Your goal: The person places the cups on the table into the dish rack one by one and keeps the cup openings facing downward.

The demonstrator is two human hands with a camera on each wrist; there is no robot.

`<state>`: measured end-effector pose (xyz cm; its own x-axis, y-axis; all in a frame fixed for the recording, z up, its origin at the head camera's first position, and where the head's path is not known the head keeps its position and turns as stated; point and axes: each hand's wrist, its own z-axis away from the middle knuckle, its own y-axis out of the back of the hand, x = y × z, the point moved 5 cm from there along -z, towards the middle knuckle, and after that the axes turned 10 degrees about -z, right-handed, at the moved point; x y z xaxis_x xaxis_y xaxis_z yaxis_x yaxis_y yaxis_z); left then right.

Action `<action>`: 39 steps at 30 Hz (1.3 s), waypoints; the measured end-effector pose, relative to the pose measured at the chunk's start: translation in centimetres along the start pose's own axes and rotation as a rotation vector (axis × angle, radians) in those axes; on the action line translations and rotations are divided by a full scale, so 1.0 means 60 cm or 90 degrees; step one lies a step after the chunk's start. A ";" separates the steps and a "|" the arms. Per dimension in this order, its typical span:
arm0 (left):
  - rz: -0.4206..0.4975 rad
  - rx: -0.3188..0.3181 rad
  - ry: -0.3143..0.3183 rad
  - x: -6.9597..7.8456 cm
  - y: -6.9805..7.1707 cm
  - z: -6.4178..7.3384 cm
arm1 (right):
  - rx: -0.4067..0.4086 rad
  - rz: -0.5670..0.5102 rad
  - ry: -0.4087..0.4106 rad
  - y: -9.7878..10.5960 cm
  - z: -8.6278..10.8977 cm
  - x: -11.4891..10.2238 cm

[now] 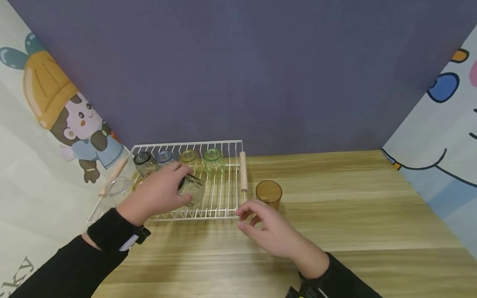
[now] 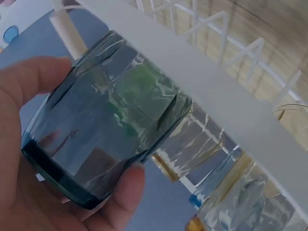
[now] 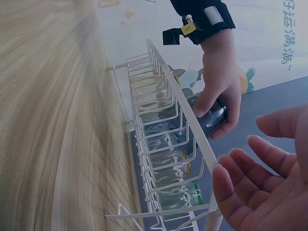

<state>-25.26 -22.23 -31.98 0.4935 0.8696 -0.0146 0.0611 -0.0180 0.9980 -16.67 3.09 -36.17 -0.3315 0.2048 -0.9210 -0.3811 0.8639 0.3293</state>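
In the head view my left hand [image 1: 160,190] grips a dark blue-grey drinking glass [image 1: 193,192] over the front part of a white wire rack [image 2: 207,91]. The left wrist view shows the thumb and fingers round this glass, its thick base towards the palm. Whether the glass touches the wires I cannot tell. My right hand [image 1: 273,231] is by the rack's front right corner, fingers loosely bent and nothing in them. Just beyond it, an amber glass [image 1: 269,193] stands on the table, apart from the fingers.
Along the rack's back row sit upturned glasses: dark grey [image 1: 144,162], blue [image 1: 165,157], yellow [image 1: 190,158] and green [image 1: 214,160]. A clear glass [image 1: 118,188] is front left; a yellow-rimmed one beside it is mostly hidden. Wooden handles [image 1: 243,171] flank the rack. A dark blue-grey panel [image 1: 261,82] rises behind.
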 end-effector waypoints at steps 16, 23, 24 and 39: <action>-0.105 -0.047 -0.060 0.013 -0.023 -0.019 | 0.002 0.008 0.002 -0.003 0.001 -0.003; -0.108 -0.082 -0.054 0.008 -0.033 -0.023 | 0.002 0.007 0.005 -0.001 0.002 -0.002; -0.110 -0.086 -0.053 0.008 -0.033 -0.024 | 0.002 0.007 0.005 0.000 0.002 -0.002; -0.104 -0.105 -0.047 -0.002 -0.045 -0.032 | -0.007 -0.014 0.029 0.009 -0.001 -0.008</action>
<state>-27.14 -21.34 -34.58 0.5505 0.8162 -0.1755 0.0065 0.2060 0.9785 -16.78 3.41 -35.55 -0.3618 0.1649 -0.9176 -0.3979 0.8628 0.3119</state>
